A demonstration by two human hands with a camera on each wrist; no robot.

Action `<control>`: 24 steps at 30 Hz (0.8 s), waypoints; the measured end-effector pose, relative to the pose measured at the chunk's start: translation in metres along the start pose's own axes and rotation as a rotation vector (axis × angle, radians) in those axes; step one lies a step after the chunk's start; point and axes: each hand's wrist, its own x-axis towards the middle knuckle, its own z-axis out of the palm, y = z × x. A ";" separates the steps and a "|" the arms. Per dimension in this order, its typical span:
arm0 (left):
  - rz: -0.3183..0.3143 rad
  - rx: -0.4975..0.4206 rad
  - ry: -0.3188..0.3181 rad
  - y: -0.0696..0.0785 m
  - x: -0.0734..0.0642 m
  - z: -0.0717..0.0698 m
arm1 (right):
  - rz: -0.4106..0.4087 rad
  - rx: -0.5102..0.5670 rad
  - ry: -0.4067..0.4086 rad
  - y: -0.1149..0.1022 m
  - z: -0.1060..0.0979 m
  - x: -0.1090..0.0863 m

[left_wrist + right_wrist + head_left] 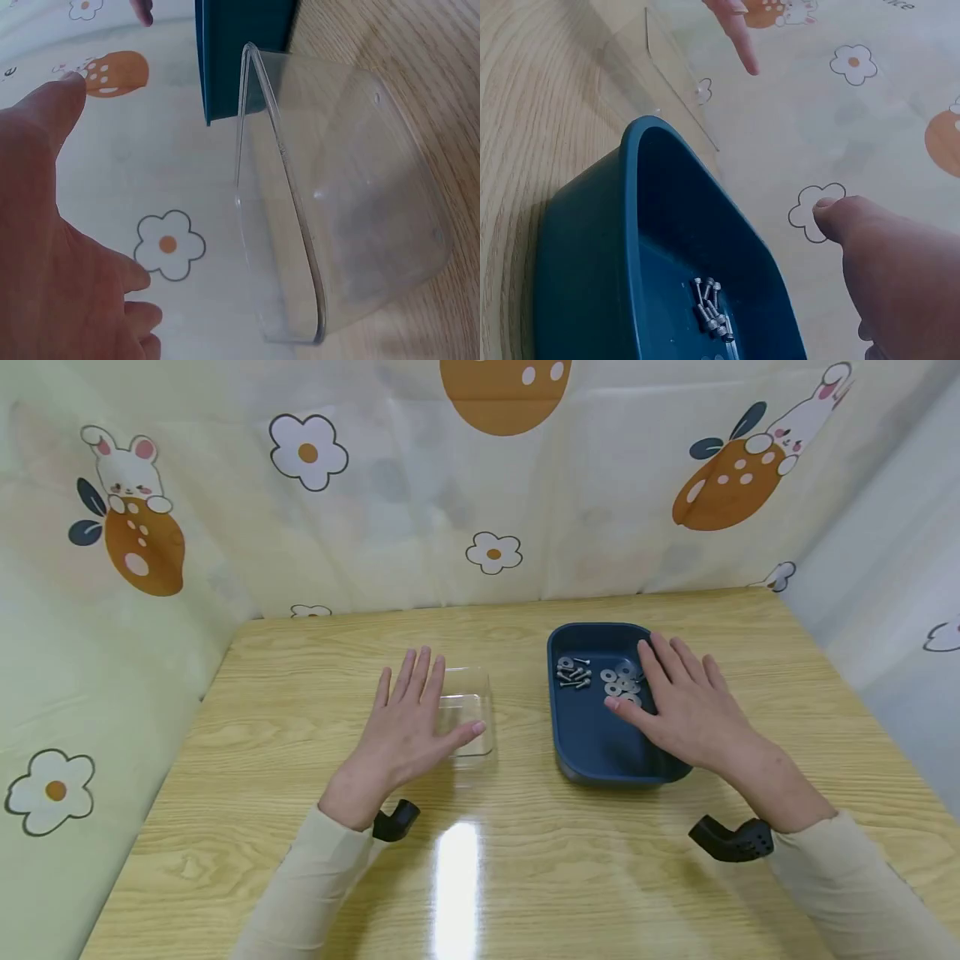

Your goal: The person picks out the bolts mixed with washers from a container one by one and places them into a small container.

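Observation:
My left hand [405, 718] is spread with straight fingers above the left side of a clear plastic box [472, 739]. In the left wrist view that box [360, 180] stands on the table beside the hand, and I see nothing in it. Over the right side of a dark blue bin [592, 752] hovers my right hand [690, 710], its fingers straight and holding nothing. Inside the bin lie a small heap of screws [573, 675] and several flat washers [621, 681]. Part of the washers is hidden by the right hand. The right wrist view shows the screws [711, 311] on the bin's floor.
Both containers stand on a wood-grain table [300, 693]. A patterned curtain [390, 527] hangs along the table's back edge and sides. Each wrist wears a black camera mount, one at the left wrist [396, 821] and one at the right [731, 839].

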 end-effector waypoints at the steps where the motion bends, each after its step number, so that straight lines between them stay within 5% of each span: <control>1: 0.003 -0.001 -0.002 0.000 0.001 0.000 | -0.007 0.011 0.001 0.000 0.000 0.002; 12: 0.031 -0.021 -0.021 0.005 0.009 0.003 | -0.005 0.276 -0.020 0.005 0.003 0.021; 24: 0.079 -0.061 -0.025 0.016 0.013 0.009 | 0.027 0.412 0.054 0.010 0.004 0.029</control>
